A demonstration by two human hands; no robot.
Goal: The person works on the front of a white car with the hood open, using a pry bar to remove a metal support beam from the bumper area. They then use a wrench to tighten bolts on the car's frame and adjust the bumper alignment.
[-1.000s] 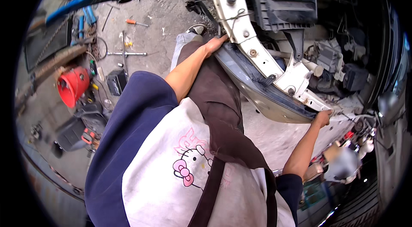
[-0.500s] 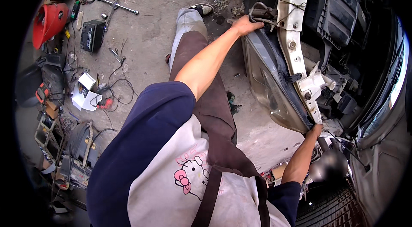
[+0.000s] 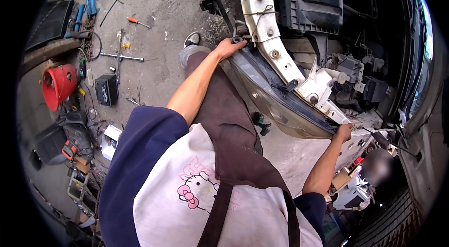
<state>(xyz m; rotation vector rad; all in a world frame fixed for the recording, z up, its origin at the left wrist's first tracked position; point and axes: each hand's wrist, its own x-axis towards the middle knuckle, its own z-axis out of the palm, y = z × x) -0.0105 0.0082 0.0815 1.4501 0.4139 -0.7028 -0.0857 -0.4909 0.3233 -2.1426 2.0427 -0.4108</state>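
A long car headlight (image 3: 279,102) with a clouded lens sits along the front of a car, beside the pale metal crossmember (image 3: 267,43). My left hand (image 3: 229,49) is closed on its far end, the thumb lying over the top edge near a metal bracket. At its near corner, by the fender, my right hand (image 3: 344,132) grips the headlight with fingers curled around the edge. The undersides of both grips are hidden. Whether the headlight is fastened to the car cannot be seen.
Behind the crossmember is a ribbed black plastic housing (image 3: 313,1). On the concrete floor at left are a cross wrench (image 3: 122,57), a black battery (image 3: 107,89), an orange-handled screwdriver (image 3: 139,22) and a red bucket-like container (image 3: 60,86). A green-and-black power tool (image 3: 263,124) lies under the headlight.
My view has turned, so the car front and headlight appear farther left and more slanted. Both hands keep hold of the same headlight ends. Any movement of the headlight itself is unclear.
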